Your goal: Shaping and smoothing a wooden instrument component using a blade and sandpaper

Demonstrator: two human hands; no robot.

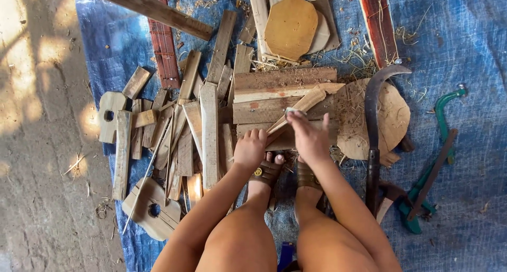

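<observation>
A: Entry, head view. Person squats on a blue tarp [465, 50]. Right hand [310, 137] is closed on a small pale tool [293, 112], too small to identify, pressed against a tapered wood wedge [298, 108].

B: And the other hand?

A: Left hand [250, 148] grips the wedge's lower end, fingers [254, 135] curled tight around it. Wedge slants from 7 o'clock up toward 1 o'clock, resting on stacked planks [282, 87] just above the sandalled feet [266, 172].

B: Progress?

A: Judgement only: mid-work. A spread of cut strips [208, 129] lies at 9 o'clock of the hands, and shaped pieces with holes [150, 208] sit at 8 o'clock, so much is already cut. Shavings around a round board [393, 113] at 3 o'clock fit that. Uncut planks sit at 12 o'clock.

B: Idle tools?

A: A curved blade [373, 108] lies over the round board; a green-framed saw [433, 172] sits at 4 o'clock, apart from both hands.
</observation>
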